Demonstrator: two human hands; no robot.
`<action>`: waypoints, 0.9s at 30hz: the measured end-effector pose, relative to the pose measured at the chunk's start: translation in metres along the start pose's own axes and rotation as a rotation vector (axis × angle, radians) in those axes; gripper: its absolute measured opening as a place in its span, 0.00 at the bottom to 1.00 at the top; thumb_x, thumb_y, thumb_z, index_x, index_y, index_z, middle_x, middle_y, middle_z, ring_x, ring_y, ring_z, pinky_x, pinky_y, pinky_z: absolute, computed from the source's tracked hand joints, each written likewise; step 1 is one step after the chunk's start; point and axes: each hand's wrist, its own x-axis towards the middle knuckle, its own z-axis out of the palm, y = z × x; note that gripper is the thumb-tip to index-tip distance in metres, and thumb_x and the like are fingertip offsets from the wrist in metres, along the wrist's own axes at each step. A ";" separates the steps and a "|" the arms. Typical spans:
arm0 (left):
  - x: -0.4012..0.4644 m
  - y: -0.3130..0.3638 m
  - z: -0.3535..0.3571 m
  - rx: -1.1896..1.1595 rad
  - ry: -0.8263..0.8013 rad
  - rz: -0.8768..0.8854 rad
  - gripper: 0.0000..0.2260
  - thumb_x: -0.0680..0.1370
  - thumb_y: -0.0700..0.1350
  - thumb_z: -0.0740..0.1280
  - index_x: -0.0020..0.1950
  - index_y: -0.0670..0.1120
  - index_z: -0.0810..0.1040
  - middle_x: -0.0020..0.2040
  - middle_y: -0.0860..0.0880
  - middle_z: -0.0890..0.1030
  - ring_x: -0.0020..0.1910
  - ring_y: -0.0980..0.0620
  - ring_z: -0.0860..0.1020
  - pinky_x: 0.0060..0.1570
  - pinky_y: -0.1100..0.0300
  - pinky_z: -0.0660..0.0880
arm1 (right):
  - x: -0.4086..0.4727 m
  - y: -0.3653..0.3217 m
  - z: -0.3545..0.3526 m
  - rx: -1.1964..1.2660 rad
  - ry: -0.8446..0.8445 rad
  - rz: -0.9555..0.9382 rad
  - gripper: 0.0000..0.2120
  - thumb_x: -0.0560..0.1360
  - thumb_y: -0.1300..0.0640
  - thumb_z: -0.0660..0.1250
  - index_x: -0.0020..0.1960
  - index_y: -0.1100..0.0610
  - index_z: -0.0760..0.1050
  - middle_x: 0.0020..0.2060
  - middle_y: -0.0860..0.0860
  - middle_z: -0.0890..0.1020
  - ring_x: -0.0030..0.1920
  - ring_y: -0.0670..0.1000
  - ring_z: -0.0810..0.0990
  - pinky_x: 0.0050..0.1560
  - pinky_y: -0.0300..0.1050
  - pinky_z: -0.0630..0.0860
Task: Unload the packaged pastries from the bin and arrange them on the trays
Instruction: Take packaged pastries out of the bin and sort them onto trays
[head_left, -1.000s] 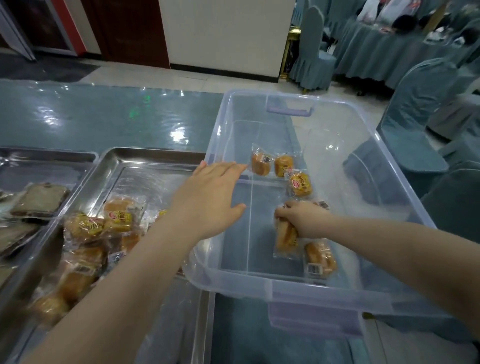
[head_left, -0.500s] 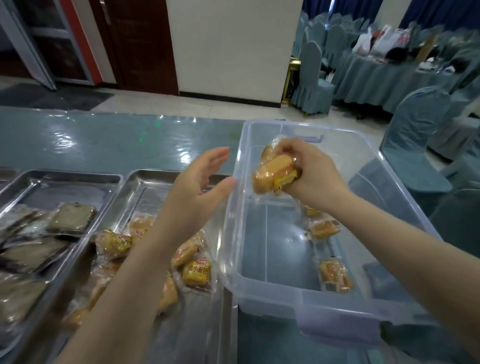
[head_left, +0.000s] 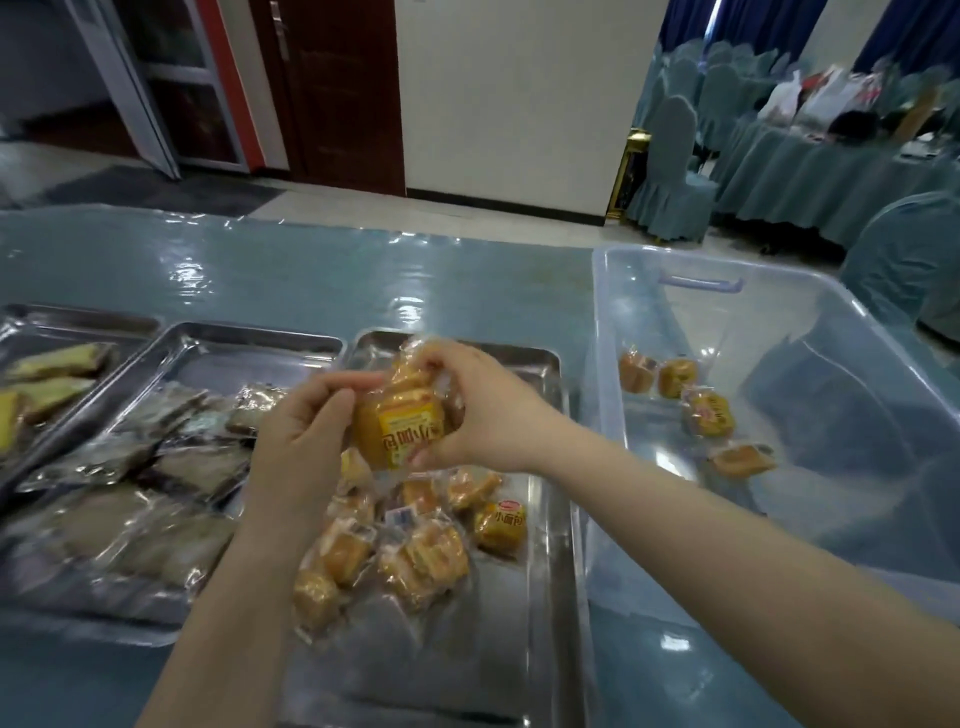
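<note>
The packaged pastries you hold are light and soft under slick, crinkly film, so grip them across the body without squeezing, or pinch a sealed edge. They sit in the air above the steel tray, between your hands. Your right hand curls around their right side; your left hand pinches the left edge. More pastries lie on that tray below; four remain in the clear plastic bin on the tabletop.

Beyond my table's far edge I see a dark red door, a white wall, and covered chairs around a draped table.
</note>
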 end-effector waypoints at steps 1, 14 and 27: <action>0.001 -0.008 -0.006 0.051 0.026 -0.032 0.13 0.79 0.41 0.61 0.45 0.54 0.83 0.49 0.50 0.84 0.51 0.49 0.81 0.45 0.54 0.78 | 0.003 0.001 0.011 -0.002 -0.061 0.048 0.45 0.59 0.48 0.81 0.70 0.46 0.63 0.67 0.48 0.69 0.67 0.52 0.67 0.66 0.54 0.69; 0.010 -0.026 -0.009 0.323 -0.118 -0.054 0.13 0.78 0.42 0.64 0.60 0.57 0.75 0.56 0.62 0.78 0.53 0.68 0.74 0.46 0.70 0.69 | 0.000 0.028 0.036 0.143 0.140 0.278 0.31 0.75 0.57 0.66 0.73 0.50 0.55 0.50 0.47 0.77 0.37 0.44 0.79 0.30 0.34 0.74; 0.018 0.010 0.075 0.290 -0.275 0.110 0.13 0.78 0.40 0.63 0.58 0.55 0.77 0.51 0.60 0.82 0.53 0.66 0.77 0.49 0.69 0.71 | -0.059 0.080 -0.076 -0.087 0.335 0.196 0.20 0.76 0.54 0.66 0.66 0.49 0.71 0.59 0.43 0.76 0.60 0.45 0.73 0.57 0.36 0.67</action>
